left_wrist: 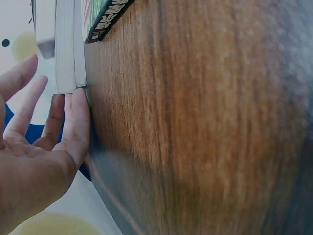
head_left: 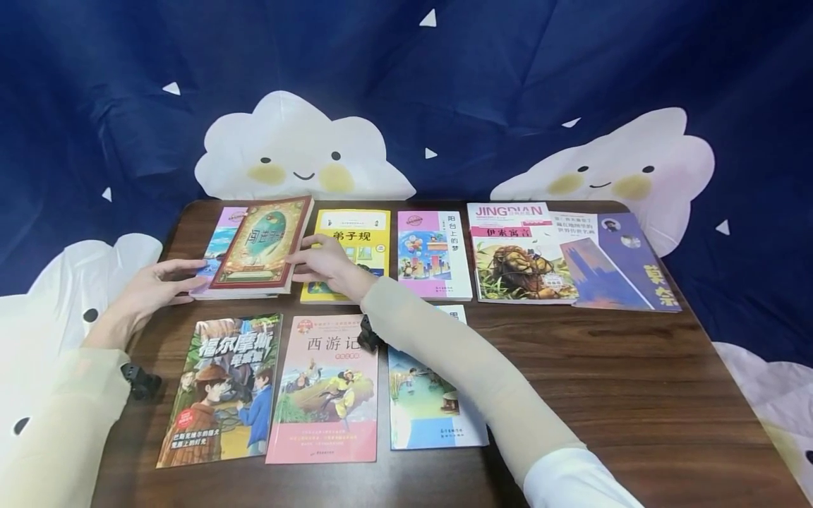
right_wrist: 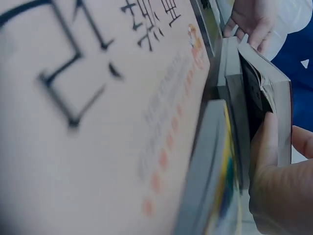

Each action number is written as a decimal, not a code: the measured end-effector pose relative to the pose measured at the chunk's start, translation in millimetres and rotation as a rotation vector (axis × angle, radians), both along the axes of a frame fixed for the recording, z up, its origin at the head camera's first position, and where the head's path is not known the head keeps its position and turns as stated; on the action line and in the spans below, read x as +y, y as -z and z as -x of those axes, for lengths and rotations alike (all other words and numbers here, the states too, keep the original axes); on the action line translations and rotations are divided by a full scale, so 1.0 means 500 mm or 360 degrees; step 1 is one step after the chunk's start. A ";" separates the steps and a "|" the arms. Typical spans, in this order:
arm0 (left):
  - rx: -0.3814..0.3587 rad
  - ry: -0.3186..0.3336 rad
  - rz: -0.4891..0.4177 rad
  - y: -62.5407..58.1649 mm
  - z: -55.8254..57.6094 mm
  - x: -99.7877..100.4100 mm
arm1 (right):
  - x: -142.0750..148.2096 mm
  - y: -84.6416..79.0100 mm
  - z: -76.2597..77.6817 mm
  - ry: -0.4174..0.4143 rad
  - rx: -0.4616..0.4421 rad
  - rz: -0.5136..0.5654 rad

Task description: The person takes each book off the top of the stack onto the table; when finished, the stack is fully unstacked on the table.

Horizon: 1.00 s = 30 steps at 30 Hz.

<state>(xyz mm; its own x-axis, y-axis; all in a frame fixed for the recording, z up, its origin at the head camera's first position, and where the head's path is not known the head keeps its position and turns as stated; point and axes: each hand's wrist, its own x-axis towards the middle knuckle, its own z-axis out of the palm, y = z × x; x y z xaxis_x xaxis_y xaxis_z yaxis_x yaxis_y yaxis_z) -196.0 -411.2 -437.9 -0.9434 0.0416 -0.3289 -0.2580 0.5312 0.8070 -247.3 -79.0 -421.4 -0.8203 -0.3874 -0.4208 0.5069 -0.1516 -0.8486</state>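
Note:
My right hand [head_left: 330, 267] pinches the right edge of a red-brown book [head_left: 257, 243] with a green oval on its cover. In the right wrist view, the thumb lies on the underside of this book [right_wrist: 281, 93], which is raised at that edge above the books below. Beneath it, a purple-and-blue book [head_left: 219, 243] shows along the left side. My left hand [head_left: 142, 293] is at the left side of this pile. In the left wrist view, extended fingertips of the left hand [left_wrist: 54, 127] touch the ends of the lower books [left_wrist: 66, 63].
Right of the pile lie a yellow book [head_left: 330, 221], a pink balcony-picture book [head_left: 432, 257], a JINGDIAN book [head_left: 521, 247] and purple booklets [head_left: 625, 261]. The front row has a detective-picture book [head_left: 222, 395], a pink book [head_left: 324, 430] and a blue-green book [head_left: 413, 402] partly behind the right forearm.

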 end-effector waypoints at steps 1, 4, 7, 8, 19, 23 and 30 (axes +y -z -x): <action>0.0003 -0.0001 -0.0005 0.000 0.000 0.000 | 0.007 -0.004 0.000 -0.0001 0.0006 -0.0003; 0.0010 -0.0004 0.0012 -0.001 -0.002 0.003 | 0.033 -0.018 0.003 -0.0010 0.0021 -0.0018; 0.0022 -0.0005 0.0029 -0.004 -0.003 0.006 | 0.070 -0.034 0.001 -0.0035 0.0038 -0.0048; 0.0026 -0.0007 0.0037 -0.004 -0.004 0.007 | 0.085 -0.038 0.000 -0.0050 0.0048 -0.0063; 0.0011 -0.0026 0.0071 0.001 0.000 0.005 | 0.304 -0.065 -0.049 -0.0083 0.0140 -0.0141; -0.0011 -0.0021 0.0080 0.000 0.000 0.003 | 0.404 -0.075 -0.083 -0.0069 0.0142 -0.0174; 0.0000 -0.0014 0.0086 0.000 -0.001 0.006 | 0.582 -0.088 -0.160 -0.0066 0.0204 -0.0173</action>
